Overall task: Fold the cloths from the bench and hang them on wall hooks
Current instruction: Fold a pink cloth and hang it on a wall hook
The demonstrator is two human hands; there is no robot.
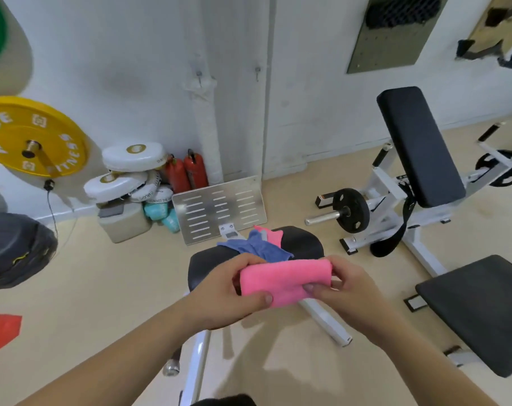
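Observation:
A folded pink cloth (281, 278) is held in the air just above the near edge of the black bench pad (301, 240). My left hand (228, 291) grips its left end, thumb on top. My right hand (345, 288) pinches its right end. Farther back on the pad lie a crumpled blue cloth (259, 247) and another pink cloth (270, 234), partly under the blue one. Two small metal wall hooks (200, 76) (257, 71) stick out of the white wall straight ahead, both bare.
A perforated metal plate (219, 209) leans against the wall behind the bench. Left of it stand white pads, two red extinguishers (187, 171) and a yellow weight plate (35, 136). A weight machine with a black back pad (418, 145) and a second black seat (480, 312) fill the right side.

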